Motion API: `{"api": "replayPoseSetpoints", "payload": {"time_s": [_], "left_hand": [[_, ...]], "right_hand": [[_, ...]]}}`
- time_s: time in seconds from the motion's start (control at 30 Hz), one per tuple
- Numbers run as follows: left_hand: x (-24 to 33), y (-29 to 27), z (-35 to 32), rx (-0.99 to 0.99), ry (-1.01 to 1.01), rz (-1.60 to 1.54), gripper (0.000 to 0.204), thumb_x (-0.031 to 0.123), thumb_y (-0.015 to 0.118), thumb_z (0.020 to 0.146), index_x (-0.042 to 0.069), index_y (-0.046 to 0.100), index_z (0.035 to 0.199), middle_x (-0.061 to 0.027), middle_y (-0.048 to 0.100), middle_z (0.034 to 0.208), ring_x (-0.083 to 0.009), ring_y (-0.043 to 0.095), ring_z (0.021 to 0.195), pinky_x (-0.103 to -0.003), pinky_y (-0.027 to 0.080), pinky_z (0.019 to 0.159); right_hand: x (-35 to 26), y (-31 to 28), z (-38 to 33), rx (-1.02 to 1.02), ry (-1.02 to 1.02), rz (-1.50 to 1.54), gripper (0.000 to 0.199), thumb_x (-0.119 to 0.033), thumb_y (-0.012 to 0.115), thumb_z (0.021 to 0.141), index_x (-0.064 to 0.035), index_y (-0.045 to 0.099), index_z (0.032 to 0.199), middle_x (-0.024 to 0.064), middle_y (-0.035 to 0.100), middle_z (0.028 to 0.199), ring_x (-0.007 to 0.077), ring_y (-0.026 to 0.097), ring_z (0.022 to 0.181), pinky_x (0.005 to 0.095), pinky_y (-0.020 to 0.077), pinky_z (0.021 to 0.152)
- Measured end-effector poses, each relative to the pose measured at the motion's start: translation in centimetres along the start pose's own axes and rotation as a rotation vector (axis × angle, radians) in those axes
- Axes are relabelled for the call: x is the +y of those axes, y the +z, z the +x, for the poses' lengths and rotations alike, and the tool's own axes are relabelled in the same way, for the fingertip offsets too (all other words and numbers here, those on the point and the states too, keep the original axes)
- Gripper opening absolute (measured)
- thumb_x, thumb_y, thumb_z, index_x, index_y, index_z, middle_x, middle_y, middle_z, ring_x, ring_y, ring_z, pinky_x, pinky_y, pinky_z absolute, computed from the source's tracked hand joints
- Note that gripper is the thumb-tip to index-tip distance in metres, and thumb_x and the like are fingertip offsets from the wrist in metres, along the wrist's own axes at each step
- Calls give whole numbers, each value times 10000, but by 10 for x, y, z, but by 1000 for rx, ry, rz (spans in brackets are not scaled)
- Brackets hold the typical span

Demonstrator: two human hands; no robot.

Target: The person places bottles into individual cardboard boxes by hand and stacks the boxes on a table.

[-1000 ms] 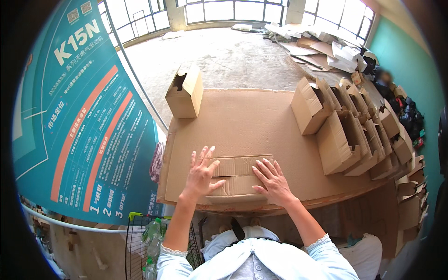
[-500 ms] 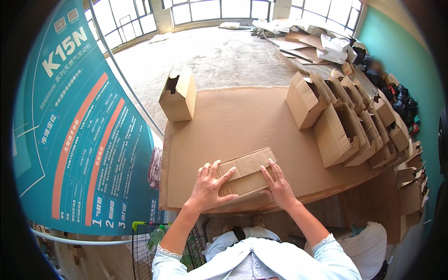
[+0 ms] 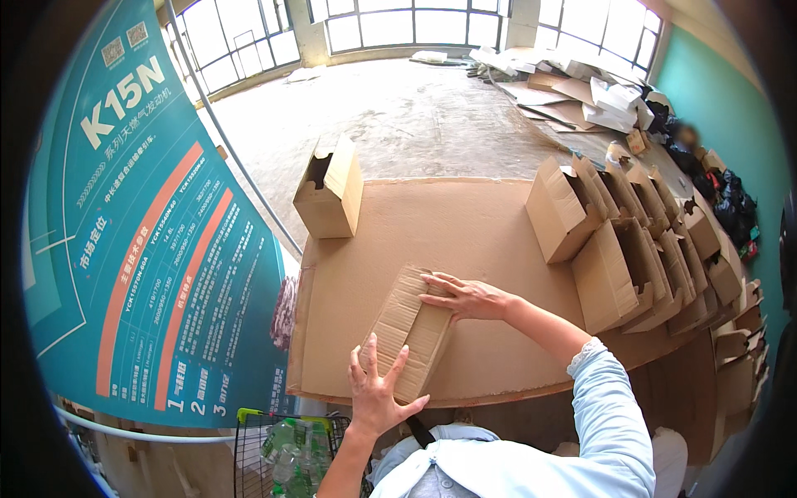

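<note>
A brown cardboard box (image 3: 413,319) lies slantwise on the cardboard-covered table top, its long side running from near left to far right, with a flap seam along its upper face. My left hand (image 3: 380,388) holds the near end, fingers spread along the left edge and thumb at the near right corner. Around the far end is my right hand (image 3: 471,299), its fingers laid over the top; the thumb's grip on the side is partly hidden. Another cardboard box (image 3: 330,189), upright with its top partly open, stands at the table's far left corner.
Several open-topped cardboard boxes (image 3: 610,278) stand packed in rows at the table's right. A teal banner (image 3: 158,249) rises on the left above a black wire basket (image 3: 256,452) with green plastic bottles. Flattened cardboard (image 3: 573,91) and black bags (image 3: 730,203) lie along the right wall.
The box has turned from nearly crosswise to steeply slanted. My right hand has moved to its far end, the left hand lower to its near end. The view has shifted slightly.
</note>
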State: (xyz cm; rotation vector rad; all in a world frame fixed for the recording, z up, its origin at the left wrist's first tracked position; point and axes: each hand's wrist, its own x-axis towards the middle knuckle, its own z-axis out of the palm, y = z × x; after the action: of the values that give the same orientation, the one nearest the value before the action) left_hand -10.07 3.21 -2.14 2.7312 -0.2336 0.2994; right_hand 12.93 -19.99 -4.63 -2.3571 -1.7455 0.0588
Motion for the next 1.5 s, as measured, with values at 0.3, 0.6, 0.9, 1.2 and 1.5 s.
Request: {"api": "replayPoseSetpoints", "payload": {"time_s": [0.3,0.6,0.9,1.2,1.5], "left_hand": [[30,45,25,167,-227,112,743,435,756,647,195,610,1334,-191,370,1486,-540,249,1333,-667,267,1083],[-1,95,177,356,-324,200,700,513,697,712,196,619,1332,-147,387,1498,-522,284,1320,-671,290,1055],[-114,121,347,467,-412,345,727,672,593,751,260,614,1350,-118,405,1509,-546,336,1315,-700,340,998],[-119,118,409,247,-581,368,755,621,672,760,337,503,1438,-83,311,1587,-517,271,1402,-748,309,1024],[-117,114,377,123,-488,321,804,507,640,864,240,310,1547,-108,162,1636,-458,125,1477,-723,220,1095]], "right_hand": [[52,-5,17,57,-79,-137,967,-436,730,742,-258,241,1558,72,194,1620,289,281,1458,423,295,1212],[26,46,-38,384,408,-14,846,-246,754,793,-186,336,1526,150,245,1585,341,311,1431,455,328,1177],[-102,121,-184,141,711,46,623,-280,683,844,-137,488,1419,169,417,1487,359,377,1381,481,292,1152],[-109,126,-188,185,740,-71,473,-240,630,885,-146,577,1346,111,500,1443,293,436,1358,459,320,1133],[-107,131,-188,306,711,4,458,-197,599,907,-100,558,1353,141,496,1440,304,432,1364,470,328,1128]]}}
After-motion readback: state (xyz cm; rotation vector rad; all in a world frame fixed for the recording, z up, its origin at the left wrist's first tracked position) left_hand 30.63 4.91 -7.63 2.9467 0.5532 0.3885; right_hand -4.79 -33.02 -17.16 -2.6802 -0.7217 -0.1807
